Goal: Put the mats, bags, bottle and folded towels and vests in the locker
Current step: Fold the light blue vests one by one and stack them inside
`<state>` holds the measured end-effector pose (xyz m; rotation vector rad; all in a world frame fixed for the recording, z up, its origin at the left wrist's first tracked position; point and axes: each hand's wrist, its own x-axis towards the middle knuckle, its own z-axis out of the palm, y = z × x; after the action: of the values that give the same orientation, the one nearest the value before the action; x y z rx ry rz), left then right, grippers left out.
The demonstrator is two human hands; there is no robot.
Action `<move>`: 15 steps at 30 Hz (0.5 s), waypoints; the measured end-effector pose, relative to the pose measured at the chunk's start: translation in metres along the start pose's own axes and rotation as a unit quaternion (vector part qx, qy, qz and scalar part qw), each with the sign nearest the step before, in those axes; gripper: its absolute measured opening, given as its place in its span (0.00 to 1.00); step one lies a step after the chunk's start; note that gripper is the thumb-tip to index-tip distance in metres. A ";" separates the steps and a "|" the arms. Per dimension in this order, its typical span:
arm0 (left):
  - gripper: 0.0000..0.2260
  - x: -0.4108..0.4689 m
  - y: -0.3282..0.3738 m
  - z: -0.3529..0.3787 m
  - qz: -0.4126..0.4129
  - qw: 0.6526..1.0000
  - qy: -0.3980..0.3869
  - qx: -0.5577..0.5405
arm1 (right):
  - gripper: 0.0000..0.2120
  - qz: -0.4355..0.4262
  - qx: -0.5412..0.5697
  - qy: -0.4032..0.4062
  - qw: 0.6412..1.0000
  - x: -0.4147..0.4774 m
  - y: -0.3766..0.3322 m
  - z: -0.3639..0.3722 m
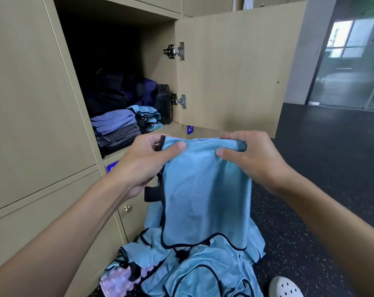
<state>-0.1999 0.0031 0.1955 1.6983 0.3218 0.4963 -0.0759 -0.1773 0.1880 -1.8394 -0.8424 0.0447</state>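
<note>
A light blue vest with black trim (pixel 205 196) hangs in front of me, doubled over at its top edge. My left hand (pixel 147 159) pinches the top left corner, and my right hand (pixel 248 155) grips the top right. More blue vests (pixel 203 273) lie heaped on the floor below. The open locker (pixel 160 129) holds folded purple and grey towels (pixel 115 127), folded blue vests (pixel 147 116), a dark bottle (pixel 163 101) and dark bags (pixel 111 93) at the back.
The locker door (pixel 235 69) stands open to the right. A pale purple textured mat (pixel 121 281) pokes out under the vest heap. A white shoe (pixel 284 288) is at the bottom right on dark speckled flooring (pixel 310 211). Closed lockers surround the open one.
</note>
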 end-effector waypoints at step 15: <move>0.14 0.005 -0.017 0.003 0.143 0.907 0.086 0.386 | 0.07 -0.049 -0.157 -0.021 0.986 -0.001 0.004 -0.003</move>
<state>-0.1929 0.0060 0.1792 2.5027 0.4345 0.8058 -0.0734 -0.1813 0.1853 -2.0918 -1.0132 -0.1185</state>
